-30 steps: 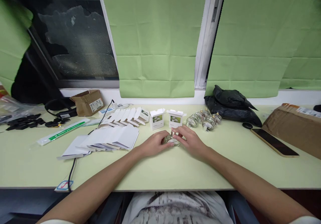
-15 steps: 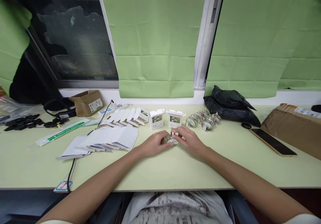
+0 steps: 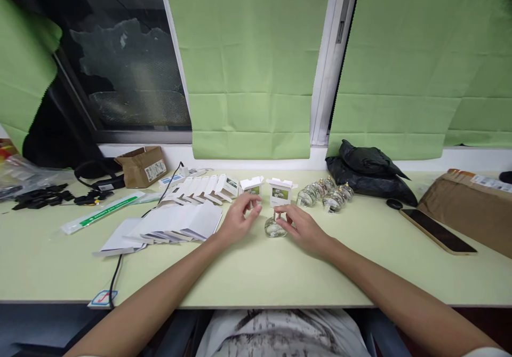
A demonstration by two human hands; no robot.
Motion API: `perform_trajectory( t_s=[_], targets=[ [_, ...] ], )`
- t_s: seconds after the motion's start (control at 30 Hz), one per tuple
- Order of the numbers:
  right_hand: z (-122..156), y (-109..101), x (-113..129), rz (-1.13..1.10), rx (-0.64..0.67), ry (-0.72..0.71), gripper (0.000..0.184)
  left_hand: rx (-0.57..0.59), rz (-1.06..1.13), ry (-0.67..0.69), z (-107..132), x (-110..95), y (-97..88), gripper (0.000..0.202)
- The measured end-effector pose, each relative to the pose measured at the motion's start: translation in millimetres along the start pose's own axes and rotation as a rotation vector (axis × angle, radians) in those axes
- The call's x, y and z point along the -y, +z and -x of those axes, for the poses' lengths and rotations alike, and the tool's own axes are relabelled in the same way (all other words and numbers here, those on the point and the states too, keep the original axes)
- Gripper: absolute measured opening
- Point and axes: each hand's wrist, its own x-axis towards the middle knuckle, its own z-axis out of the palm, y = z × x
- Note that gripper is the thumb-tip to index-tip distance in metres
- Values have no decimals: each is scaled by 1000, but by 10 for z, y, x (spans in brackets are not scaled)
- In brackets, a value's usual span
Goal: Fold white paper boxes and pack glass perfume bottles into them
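A small round glass bottle (image 3: pixel 275 228) stands upright on the table in front of me. My right hand (image 3: pixel 302 226) has its fingers closed at the bottle's neck, partly covering its top. To the left, my left hand (image 3: pixel 240 219) is apart from the bottle, thumb and fingers spread with nothing between them. Just behind the hands stand two small white boxes with plant pictures, the left box (image 3: pixel 252 185) and the right box (image 3: pixel 280 192), both with raised flaps. The left hand partly hides the left box.
More glass bottles (image 3: pixel 334 199) are grouped behind on the right, near black plastic bags (image 3: pixel 370 173). A phone (image 3: pixel 438 231) and a brown parcel (image 3: pixel 472 213) lie at far right. Flat white cartons (image 3: pixel 172 223) and a black cable (image 3: pixel 114 277) are on the left.
My left hand has let go of the glass bottle and moved left, its fingers opening. My right hand stays at the bottle's neck. The view has shifted slightly.
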Motion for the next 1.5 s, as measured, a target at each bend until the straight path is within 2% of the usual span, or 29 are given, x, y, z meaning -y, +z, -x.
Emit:
perform_trajectory(
  t_s=[0.03,0.1,0.17,0.27,0.33,0.47,0.63,0.8,0.93,1.1,1.27,1.37,1.5],
  targets=[
    [0,1,2,-12,1,14,27,-127,-67,-5,-14,22,-1,31],
    [0,7,-5,-33,1,45,32,-320,-177,-33,-40,84,5,45],
    [2,12,-22,-43,4,66,39,-389,-228,-78,-60,170,19,64],
    [6,13,-46,-46,28,90,46,-349,-224,-152,-78,316,34,80],
    [7,7,-46,-47,40,103,47,-289,-161,-212,-89,394,35,81],
    [3,-8,-20,-35,54,114,45,-216,-63,-286,-115,466,18,72],
    [-2,-19,-1,-42,86,119,38,-208,-73,-279,-131,481,8,54],
    [-6,-19,6,-47,86,125,26,-157,-125,-287,-106,461,-11,48],
    [-8,-8,2,-44,78,127,23,-169,-217,-197,-102,411,-38,42],
    [-1,-8,-21,-26,72,122,22,-317,-267,52,-117,316,-74,36],
    [5,-37,-27,-9,55,78,20,-215,-366,220,-105,298,-88,32],
    [10,-46,-33,21,-17,65,20,-169,-423,214,-105,327,-88,28],
    [24,-53,-51,61,-199,122,24,-119,-509,180,-91,346,-88,31]
  ],
)
